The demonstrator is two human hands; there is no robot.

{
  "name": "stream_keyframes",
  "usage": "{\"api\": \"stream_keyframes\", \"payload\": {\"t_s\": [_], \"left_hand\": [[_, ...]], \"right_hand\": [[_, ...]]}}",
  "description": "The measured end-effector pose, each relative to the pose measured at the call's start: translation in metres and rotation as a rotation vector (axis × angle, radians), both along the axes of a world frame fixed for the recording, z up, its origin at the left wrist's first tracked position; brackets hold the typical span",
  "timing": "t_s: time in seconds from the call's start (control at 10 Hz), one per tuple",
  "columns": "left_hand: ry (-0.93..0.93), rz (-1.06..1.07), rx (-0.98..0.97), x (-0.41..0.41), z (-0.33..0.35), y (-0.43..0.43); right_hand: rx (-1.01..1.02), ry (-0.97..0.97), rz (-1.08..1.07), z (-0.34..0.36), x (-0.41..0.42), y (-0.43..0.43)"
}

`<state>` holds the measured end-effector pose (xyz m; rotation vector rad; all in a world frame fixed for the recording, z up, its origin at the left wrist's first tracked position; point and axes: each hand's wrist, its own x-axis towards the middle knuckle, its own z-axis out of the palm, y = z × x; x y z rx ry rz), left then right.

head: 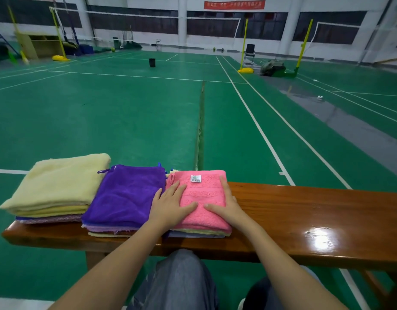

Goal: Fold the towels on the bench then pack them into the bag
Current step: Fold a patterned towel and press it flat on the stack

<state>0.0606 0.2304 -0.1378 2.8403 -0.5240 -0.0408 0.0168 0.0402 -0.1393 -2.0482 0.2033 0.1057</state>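
Bench: three folded stacks crowd its left half. From the pink towel, the purple stack touches at 9 o'clock, with the cream stack beyond it. Left hand and right hand lie flat on pink, fingers spread, pressing and gripping nothing.

Risk: the layers under pink could slide and unfold if lifted loosely (near edge close at 6 o'clock). Bare bench lies toward 3 o'clock. No bag in view.
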Motion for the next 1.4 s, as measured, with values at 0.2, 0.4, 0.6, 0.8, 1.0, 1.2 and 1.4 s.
{"api": "stream_keyframes", "payload": {"t_s": [0.2, 0.4, 0.6, 0.8, 1.0, 1.2, 1.4], "left_hand": [[0.012, 0.000, -0.020, -0.001, 0.000, -0.001], [0.021, -0.003, -0.019, -0.002, 0.001, -0.001], [0.031, -0.003, -0.023, -0.003, 0.003, 0.000], [0.048, -0.007, 0.003, -0.004, 0.008, -0.003], [0.029, -0.066, -0.035, -0.008, 0.032, -0.023], [0.153, 0.034, -0.310, -0.029, 0.020, -0.051], [0.416, 0.158, -0.587, -0.038, 0.008, -0.065]], "right_hand": [[0.029, 0.001, -0.008, -0.005, 0.002, 0.000], [-0.014, 0.017, -0.039, -0.006, 0.005, 0.003], [0.025, 0.088, 0.016, 0.002, 0.008, 0.003], [0.106, 0.034, 0.003, -0.004, 0.010, 0.004], [0.166, -0.027, -0.067, 0.001, 0.001, -0.008], [0.170, -0.008, -0.124, 0.003, -0.025, -0.052], [0.170, 0.016, -0.082, 0.001, -0.046, -0.084]]}}
